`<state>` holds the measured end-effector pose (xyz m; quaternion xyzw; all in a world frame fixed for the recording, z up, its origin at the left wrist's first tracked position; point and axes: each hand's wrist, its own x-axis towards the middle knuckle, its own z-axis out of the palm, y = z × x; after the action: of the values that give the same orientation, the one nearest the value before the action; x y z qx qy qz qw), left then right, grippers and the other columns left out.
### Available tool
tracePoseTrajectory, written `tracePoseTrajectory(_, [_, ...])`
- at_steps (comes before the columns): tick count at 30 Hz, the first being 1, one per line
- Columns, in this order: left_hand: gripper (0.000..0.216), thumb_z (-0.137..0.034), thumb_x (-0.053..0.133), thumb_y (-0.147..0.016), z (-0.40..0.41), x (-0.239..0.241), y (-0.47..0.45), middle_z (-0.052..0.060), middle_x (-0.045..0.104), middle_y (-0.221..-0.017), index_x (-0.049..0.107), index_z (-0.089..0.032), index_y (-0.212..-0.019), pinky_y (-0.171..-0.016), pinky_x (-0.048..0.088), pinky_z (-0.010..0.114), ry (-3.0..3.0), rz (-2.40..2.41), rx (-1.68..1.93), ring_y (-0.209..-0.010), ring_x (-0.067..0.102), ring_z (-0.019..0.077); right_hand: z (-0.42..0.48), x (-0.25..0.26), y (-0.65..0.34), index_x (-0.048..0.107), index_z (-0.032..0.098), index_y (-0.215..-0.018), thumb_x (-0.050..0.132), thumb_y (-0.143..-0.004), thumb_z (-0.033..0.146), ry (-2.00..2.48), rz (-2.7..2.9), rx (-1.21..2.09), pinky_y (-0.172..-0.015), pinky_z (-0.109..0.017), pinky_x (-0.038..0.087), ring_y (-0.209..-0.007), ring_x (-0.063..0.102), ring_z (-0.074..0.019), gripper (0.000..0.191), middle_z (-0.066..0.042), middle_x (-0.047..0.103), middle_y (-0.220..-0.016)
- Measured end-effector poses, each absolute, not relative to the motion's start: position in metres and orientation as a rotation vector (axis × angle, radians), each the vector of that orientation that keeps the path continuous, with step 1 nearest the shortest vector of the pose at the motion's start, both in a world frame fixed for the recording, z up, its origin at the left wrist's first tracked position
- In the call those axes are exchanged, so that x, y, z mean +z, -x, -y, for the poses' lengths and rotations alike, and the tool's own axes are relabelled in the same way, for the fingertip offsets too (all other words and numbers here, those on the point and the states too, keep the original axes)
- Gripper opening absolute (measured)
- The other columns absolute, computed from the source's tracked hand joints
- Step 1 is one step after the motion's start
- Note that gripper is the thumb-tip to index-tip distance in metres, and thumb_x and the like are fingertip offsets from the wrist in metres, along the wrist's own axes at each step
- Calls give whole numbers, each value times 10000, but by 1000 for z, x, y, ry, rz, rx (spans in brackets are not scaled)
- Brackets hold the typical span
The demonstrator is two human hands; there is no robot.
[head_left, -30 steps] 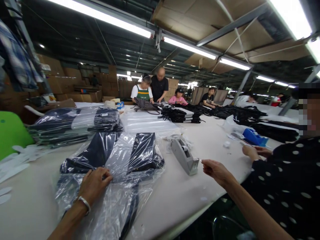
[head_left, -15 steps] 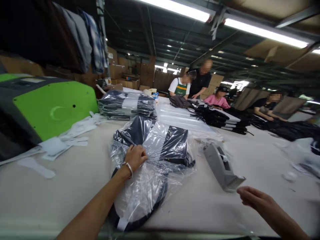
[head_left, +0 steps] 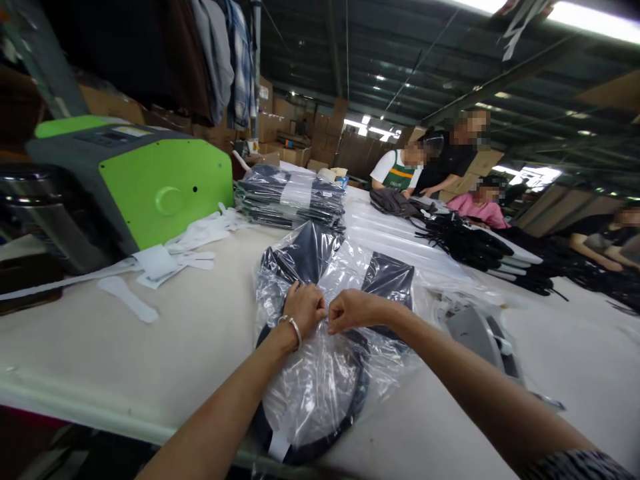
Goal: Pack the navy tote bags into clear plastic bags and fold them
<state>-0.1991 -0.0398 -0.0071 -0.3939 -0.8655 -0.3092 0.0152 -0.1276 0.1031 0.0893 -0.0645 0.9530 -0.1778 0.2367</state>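
A dark bag [head_left: 387, 275] lies on the table inside a clear plastic bag [head_left: 311, 390], with a pale band across its middle. Its dark strap [head_left: 361, 387] loops toward me under the plastic. My left hand [head_left: 303, 308], a bracelet at its wrist, is closed on the gathered plastic near the middle. Right beside it, my right hand [head_left: 356, 311] has its fingers pinched together over the plastic; whatever they hold is too small to make out. A grey tape dispenser [head_left: 473, 333] stands to the right, partly behind my right forearm.
A green and grey machine [head_left: 170, 193] stands at the left, with white paper strips [head_left: 165, 263] before it and a metal flask [head_left: 55, 220] alongside. Behind the bag is a stack of plastic-wrapped dark items [head_left: 293, 197]. Across the table, several people work near black goods [head_left: 465, 247].
My right hand has come from beside the tape dispenser to the plastic next to my left hand. My left hand keeps its hold. The view has turned left.
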Motion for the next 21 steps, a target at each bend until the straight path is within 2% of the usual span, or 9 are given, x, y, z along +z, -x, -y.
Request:
tracePoseTrajectory(3, [34,-219,711,-757,40,-11,202,20,675,-926,678,-225,-763,-1149,211,483,1241,2687,-963,-1001,598,225,-105,73,162,769,184,-750,761,-674,339,165,-2666,-72,-576,-248,404,-617,612,-168,173,-1,659,-613])
tracePoseTrajectory(6, [45,-203,707,-758,40,-13,203,30,667,-934,676,-216,-787,-1145,214,490,1247,2684,-942,-1009,593,237,-101,61,180,750,161,-686,831,-562,313,145,-2685,52,-633,-294,441,-670,654,-241,212,-45,654,-600])
tracePoseTrajectory(9, [19,-211,692,-777,39,-14,203,36,659,-925,674,-215,-784,-1138,223,483,1236,2696,-933,-1001,588,236,-99,56,184,731,164,-709,873,-526,335,131,-2716,131,-708,-339,471,-765,677,-294,288,-79,688,-690])
tracePoseTrajectory(13, [75,-219,682,-795,37,-14,202,18,649,-890,661,-225,-722,-1145,210,478,1231,2684,-966,-976,583,216,-117,60,177,695,183,-935,897,-532,525,129,-2828,150,-820,-364,471,-929,655,-311,566,-112,705,-962])
tracePoseTrajectory(15, [79,-224,697,-787,38,-14,202,12,647,-877,659,-224,-718,-1141,216,475,1223,2668,-980,-970,582,213,-135,62,172,674,194,-998,880,-549,575,108,-2869,64,-829,-351,474,-938,648,-286,623,-100,689,-1024])
tracePoseTrajectory(17, [74,-217,706,-780,38,-14,202,13,646,-874,661,-221,-722,-1138,225,468,1218,2657,-980,-964,584,212,-152,59,165,648,191,-1126,857,-595,577,61,-2957,-65,-890,-371,467,-1030,626,-294,689,-113,659,-1149])
tracePoseTrajectory(19, [74,-216,716,-772,39,-14,202,11,647,-872,661,-219,-723,-1140,227,466,1226,2648,-980,-959,587,210,-164,47,158,536,174,-1341,830,-639,577,37,-3092,-208,-1014,-421,416,-1226,533,-326,861,-159,554,-1366])
tracePoseTrajectory(21, [86,-230,735,-759,39,-14,202,9,651,-872,659,-220,-720,-1143,226,472,1235,2646,-974,-961,591,212,-169,30,151,402,144,-1466,818,-648,580,-8,-3173,-324,-1116,-463,327,-1375,397,-346,1017,-201,410,-1511])
